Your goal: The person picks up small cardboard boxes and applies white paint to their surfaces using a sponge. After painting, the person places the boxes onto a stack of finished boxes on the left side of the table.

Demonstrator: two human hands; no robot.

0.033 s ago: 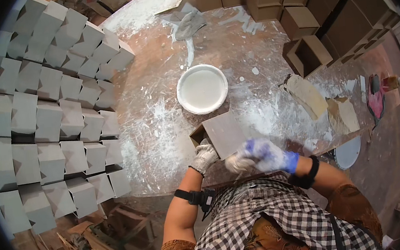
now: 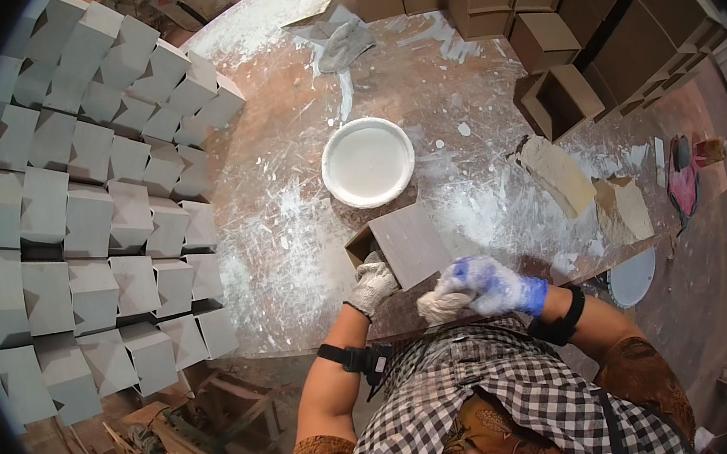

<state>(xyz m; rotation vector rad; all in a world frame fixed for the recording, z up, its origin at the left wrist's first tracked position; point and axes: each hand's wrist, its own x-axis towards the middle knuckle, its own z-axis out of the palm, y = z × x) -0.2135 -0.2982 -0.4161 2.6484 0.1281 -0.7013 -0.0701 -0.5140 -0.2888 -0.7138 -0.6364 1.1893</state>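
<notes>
At near edge of white-smeared tabletop — right of grey boxes — clasping box in left grip, wad in right grip.

No words can be read; no numbers or signs either.

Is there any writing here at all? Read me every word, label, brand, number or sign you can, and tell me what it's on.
No readable text anywhere.
Black device on the left forearm: a small pale patch, too small to tell whether it bears print.
Box in hand: none visible.
White tub: none visible.
Pale stacked boxes and brown boxes: none visible.
</notes>
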